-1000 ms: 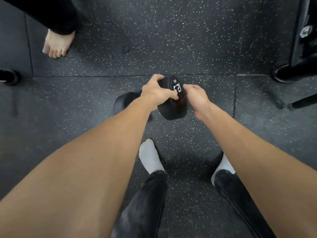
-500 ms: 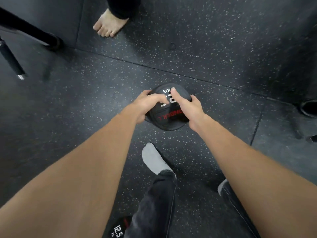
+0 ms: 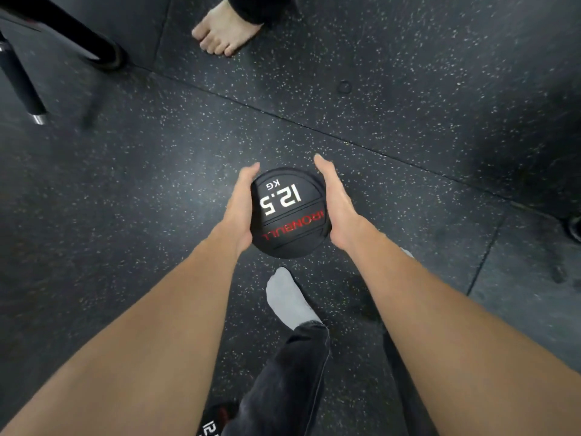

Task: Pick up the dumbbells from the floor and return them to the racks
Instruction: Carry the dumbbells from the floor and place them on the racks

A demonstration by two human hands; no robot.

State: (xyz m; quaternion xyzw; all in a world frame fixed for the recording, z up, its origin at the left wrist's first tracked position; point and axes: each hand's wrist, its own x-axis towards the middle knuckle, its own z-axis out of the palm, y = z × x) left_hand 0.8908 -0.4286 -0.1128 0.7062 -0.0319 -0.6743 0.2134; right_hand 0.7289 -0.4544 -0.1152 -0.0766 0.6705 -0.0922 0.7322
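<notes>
A black dumbbell (image 3: 290, 212) stands on end in the middle of the view, its round end cap facing up at the camera, printed "12.5 KG" in white and "IRONBULL" in red, both upside down from the wearer's side. The left hand (image 3: 240, 206) presses flat against the left side of the upper head, fingers extended and pointing away from the body, and the right hand (image 3: 338, 206) does the same on the right side, so the two hands clasp the head between their palms; the handle and the lower head are hidden beneath the cap, and whether the weight rests on the floor (image 3: 125, 199) or is lifted off it cannot be told. The floor is dark rubber matting with pale speckles, with seams running across it. Just below the dumbbell, the wearer's foot in a grey sock (image 3: 287, 297) points forward, with a dark trouser leg (image 3: 283, 388) behind it. At the bottom edge, beside that leg, part of a second dumbbell (image 3: 213, 423) shows, with white digits on it. At the top, another person's bare foot (image 3: 224, 31) stands on the matting, and at upper left black metal bars (image 3: 63, 29) of some equipment reach down to the floor.
</notes>
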